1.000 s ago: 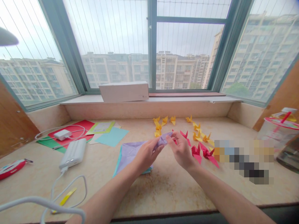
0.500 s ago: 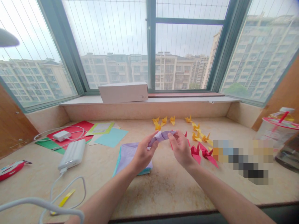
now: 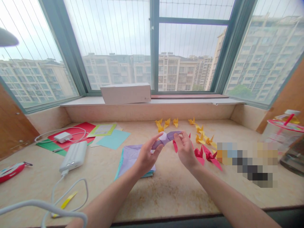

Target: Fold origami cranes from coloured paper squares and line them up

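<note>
Held up over the desk (image 3: 180, 196): folded purple paper (image 3: 170, 136), clamped at one end by the left grip (image 3: 146, 152), at the other by the right grip (image 3: 186, 151). Looks like a folding step midway; probably calls next for a steady pinch and light pressure along a crease. Narrow, band-like, slightly bent, matt, with a paler patch near the left grip. Below, partly hidden: lilac sheet (image 3: 130, 155), flat, faintly creased, over pale-blue paper (image 3: 149, 174). To the right: red paper birds (image 3: 210, 154), sharply pointed; beyond, yellow paper birds (image 3: 175, 123). Farther left: smooth blue sheet (image 3: 114, 139), rounded white power bank (image 3: 74, 155). Underneath: mottled, stone-like beige.
</note>
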